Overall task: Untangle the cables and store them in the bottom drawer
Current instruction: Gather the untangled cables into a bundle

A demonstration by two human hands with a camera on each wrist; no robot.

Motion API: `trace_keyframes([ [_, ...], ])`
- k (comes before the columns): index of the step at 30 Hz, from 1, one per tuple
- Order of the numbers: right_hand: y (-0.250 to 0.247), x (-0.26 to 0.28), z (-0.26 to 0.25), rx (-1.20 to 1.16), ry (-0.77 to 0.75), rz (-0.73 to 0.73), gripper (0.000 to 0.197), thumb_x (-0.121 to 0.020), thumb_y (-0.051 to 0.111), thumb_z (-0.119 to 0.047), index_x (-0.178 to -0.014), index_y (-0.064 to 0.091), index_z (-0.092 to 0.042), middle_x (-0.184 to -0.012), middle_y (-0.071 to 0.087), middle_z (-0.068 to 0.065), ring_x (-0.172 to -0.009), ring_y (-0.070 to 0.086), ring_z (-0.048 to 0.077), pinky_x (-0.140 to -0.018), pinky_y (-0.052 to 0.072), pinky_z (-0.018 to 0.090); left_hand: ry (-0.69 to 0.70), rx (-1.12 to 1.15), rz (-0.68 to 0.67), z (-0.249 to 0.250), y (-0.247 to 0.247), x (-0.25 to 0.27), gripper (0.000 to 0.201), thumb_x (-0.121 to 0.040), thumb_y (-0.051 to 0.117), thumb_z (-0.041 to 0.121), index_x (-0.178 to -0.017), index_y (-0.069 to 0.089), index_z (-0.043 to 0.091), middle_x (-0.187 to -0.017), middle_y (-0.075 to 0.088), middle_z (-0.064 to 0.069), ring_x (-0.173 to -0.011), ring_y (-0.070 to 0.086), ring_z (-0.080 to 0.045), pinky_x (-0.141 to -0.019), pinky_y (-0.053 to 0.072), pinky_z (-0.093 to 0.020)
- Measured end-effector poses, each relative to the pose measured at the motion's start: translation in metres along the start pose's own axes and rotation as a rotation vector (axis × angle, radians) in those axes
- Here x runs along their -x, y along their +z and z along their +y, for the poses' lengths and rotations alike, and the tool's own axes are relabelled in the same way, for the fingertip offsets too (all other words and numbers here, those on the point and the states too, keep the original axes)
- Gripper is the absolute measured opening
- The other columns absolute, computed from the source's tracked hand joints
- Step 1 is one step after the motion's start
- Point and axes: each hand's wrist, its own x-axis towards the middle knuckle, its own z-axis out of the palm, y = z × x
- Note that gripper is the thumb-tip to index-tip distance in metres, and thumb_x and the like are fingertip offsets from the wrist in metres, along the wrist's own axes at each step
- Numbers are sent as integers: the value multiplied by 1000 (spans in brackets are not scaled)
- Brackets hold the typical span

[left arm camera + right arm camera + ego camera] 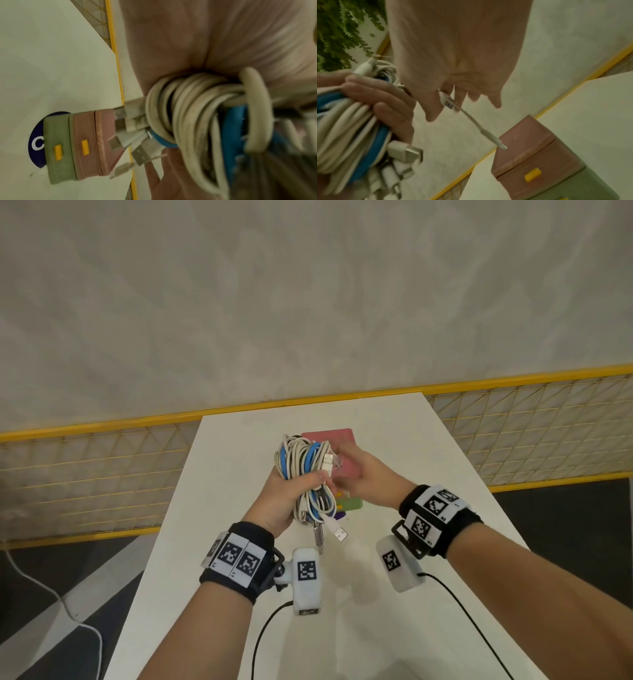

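My left hand [301, 484] grips a tangled bundle of white and blue cables [305, 463] above the white table [239, 542]; several USB plugs [337, 532] hang out of its lower end. My right hand [337, 463] is beside the bundle's upper right. In the right wrist view its thumb and forefinger [447, 105] pinch a white cable end [447, 103], from which a short thin lead [481, 128] dangles. Behind the hands stands a small drawer unit [329, 436] with a pink top, a pink drawer [530, 162] and a green drawer [573, 182], both with yellow pulls. The lowest drawer is mostly hidden.
A round blue sticker marked C [37, 142] lies on the table under the drawer unit. A yellow mesh fence [102, 474] runs behind and beside the table. A white cord [68, 611] trails on the dark floor at the left.
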Motion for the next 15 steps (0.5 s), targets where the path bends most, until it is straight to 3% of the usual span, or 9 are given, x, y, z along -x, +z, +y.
trace_keyframes([
  [2,10,2,-1,-105,58,-9,35,-91,56,-27,-116,51,-3,-115,60,20,-105,59,34,-97,46,54,-1,2,8,1,-1,1,22,-74,64,4,-96,62,5,-64,69,-2,-58,67,-14,-56,54,-25],
  [4,15,3,-5,-215,92,10,28,-100,42,-19,-111,49,5,-97,60,23,-85,60,34,-85,53,47,-17,-14,70,-1,-4,0,16,-79,66,0,-93,63,8,-64,69,-1,-58,66,-13,-58,54,-27],
  [7,14,3,-14,-412,133,129,24,-102,33,-10,-97,55,-4,-71,43,6,-58,43,12,-58,42,26,-30,-109,212,-7,-8,-5,12,-83,70,2,-92,67,9,-70,71,-5,-64,69,-17,-67,55,-35],
  [9,15,2,-19,-501,144,172,27,-102,33,-10,-101,59,-8,-74,48,7,-61,46,10,-59,41,23,-27,-166,276,-12,-4,-7,24,-77,78,9,-99,69,4,-84,74,-15,-75,71,-25,-74,58,-45],
  [12,25,2,-26,-650,196,119,31,-102,33,-16,-108,61,-4,-94,65,10,-85,63,17,-79,53,30,5,-121,337,-19,8,-9,35,-78,78,7,-111,66,3,-101,72,-18,-91,71,-28,-80,60,-40],
  [15,32,1,-31,-806,287,68,36,-99,30,-20,-111,60,-3,-102,64,13,-92,62,20,-86,52,33,8,-143,349,-25,13,-11,43,-76,80,11,-115,62,8,-103,72,-12,-94,71,-24,-80,60,-36],
])
